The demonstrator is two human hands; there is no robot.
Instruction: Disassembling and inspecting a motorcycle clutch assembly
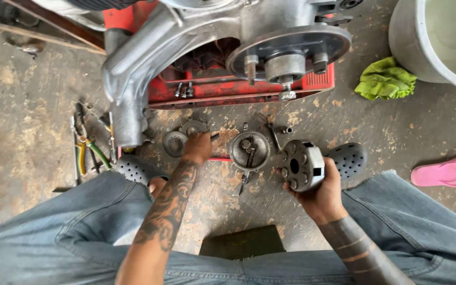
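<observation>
The right hand (320, 190), arm bent in from the lower right, grips a round grey metal drum (302, 164) from behind, its holed face tilted up and to the left. The left hand (199, 148) reaches forward, fingers curled down onto small parts on the floor (27, 105). Between the hands sits a metal bowl (249, 151) of bolts; beyond them, the engine casing (196, 37)

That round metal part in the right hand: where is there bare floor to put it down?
Bare floor lies between the green rag and pink sandal, and left of the pliers. It is crowded around the bowl of bolts, by the left hand.
</observation>
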